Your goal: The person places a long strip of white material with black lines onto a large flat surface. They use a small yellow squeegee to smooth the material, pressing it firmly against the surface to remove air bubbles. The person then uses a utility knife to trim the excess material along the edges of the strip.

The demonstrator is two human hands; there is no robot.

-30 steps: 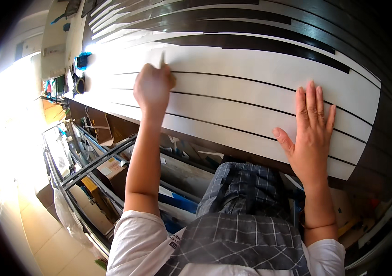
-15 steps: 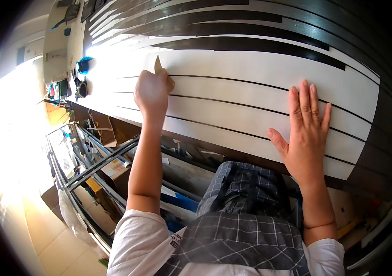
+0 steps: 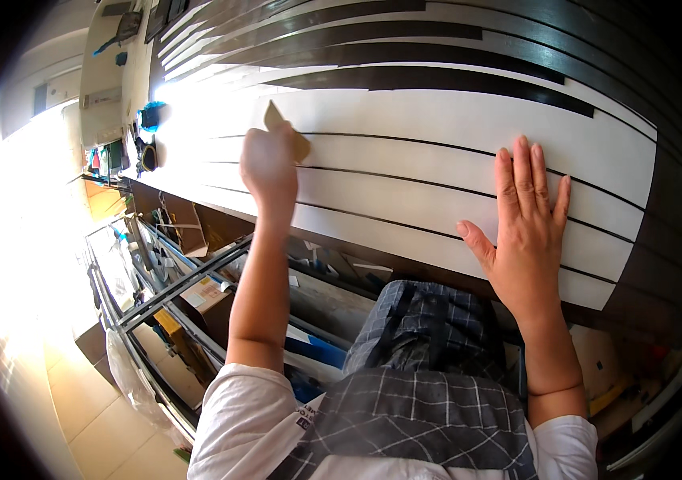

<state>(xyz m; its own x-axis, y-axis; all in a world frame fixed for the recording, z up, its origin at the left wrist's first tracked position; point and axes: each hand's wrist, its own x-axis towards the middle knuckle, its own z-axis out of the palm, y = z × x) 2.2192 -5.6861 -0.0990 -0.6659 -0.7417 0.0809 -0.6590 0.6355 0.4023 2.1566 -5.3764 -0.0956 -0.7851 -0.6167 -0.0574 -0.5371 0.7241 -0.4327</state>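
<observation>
My left hand (image 3: 269,170) is closed around a thin, flat, yellowish squeegee (image 3: 301,147). The squeegee's pointed corner sticks up past my fingers, above a white sheet (image 3: 405,116) crossed lengthwise by thin dark lines. Whether its edge touches the sheet is hidden by my hand. To the right, my right hand (image 3: 529,236) rests flat on the same sheet near its right end. Its fingers are stretched out, the thumb spread to the left, and nothing is in it.
Long black strips (image 3: 437,78) lie along the sheet's far side on a dark table (image 3: 637,272). At the table's left end is a blue roll-shaped item (image 3: 149,117). Below the near edge stands a metal rack (image 3: 173,292) with boards and boxes. Glare washes out the left side.
My left hand has shifted slightly right and down in the picture, and the squeegee has turned to show more of its flat face. My right hand stays on the sheet.
</observation>
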